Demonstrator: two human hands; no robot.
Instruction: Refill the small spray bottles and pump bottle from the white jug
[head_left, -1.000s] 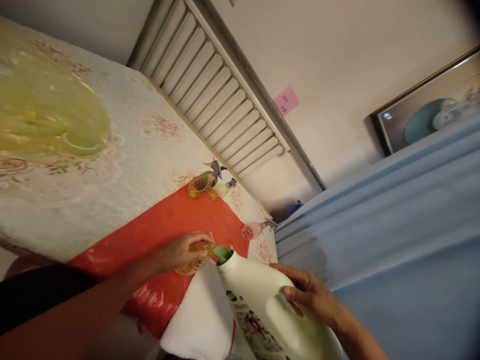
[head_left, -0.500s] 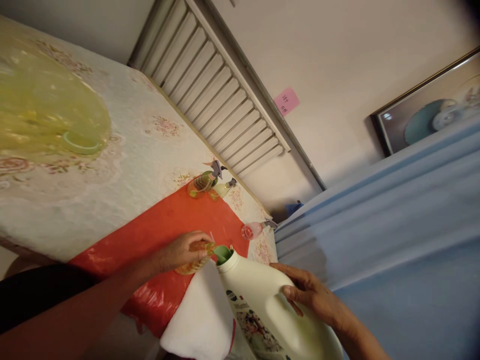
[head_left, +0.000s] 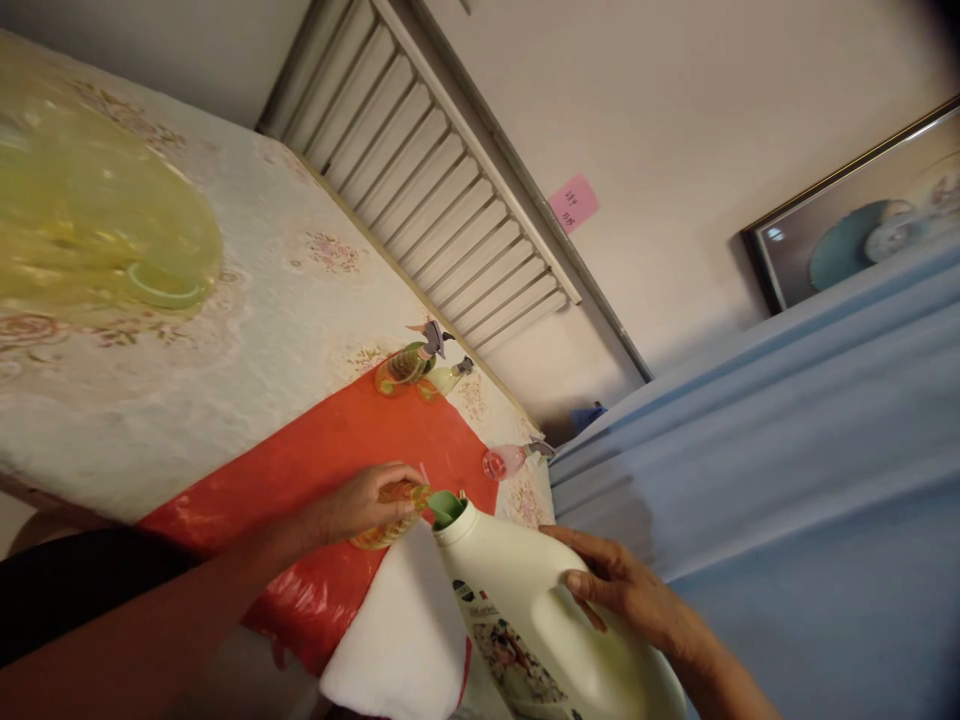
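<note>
My left hand [head_left: 358,503] is wrapped round a small amber bottle [head_left: 390,520] standing on the red plastic sheet [head_left: 330,460]. My right hand [head_left: 622,590] grips the body of a large cream jug [head_left: 525,610], tilted so that its green spout [head_left: 444,508] touches the mouth of the small bottle. A white cloth [head_left: 405,640] lies under the jug.
Two spray bottles [head_left: 416,365] stand at the far edge of the red sheet, and a pink spray bottle [head_left: 510,460] to their right. A yellow-green plastic cover [head_left: 82,220] lies on the floral tablecloth [head_left: 247,330]. A light blue curtain [head_left: 765,480] hangs on the right, a louvred shutter [head_left: 442,190] behind.
</note>
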